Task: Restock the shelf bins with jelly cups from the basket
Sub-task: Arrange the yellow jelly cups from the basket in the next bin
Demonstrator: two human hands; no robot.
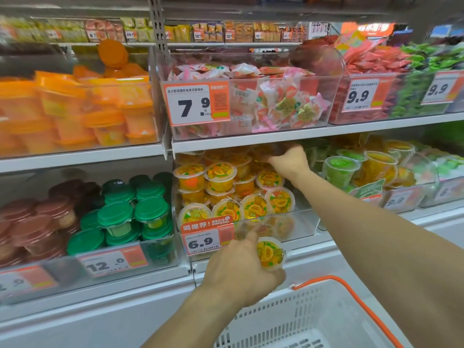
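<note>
The left hand is gripping a clear jelly cup (orange-and-yellow lid); the right hand is reaching above it into the bin, grip hidden.

Basket below, before shelf bin; jelly cups inside.

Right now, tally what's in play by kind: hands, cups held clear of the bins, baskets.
Hands: 2, left hand and right hand
Cups held clear: 1, the cup in the left hand
Baskets: 1, the basket
Total: 4
</note>
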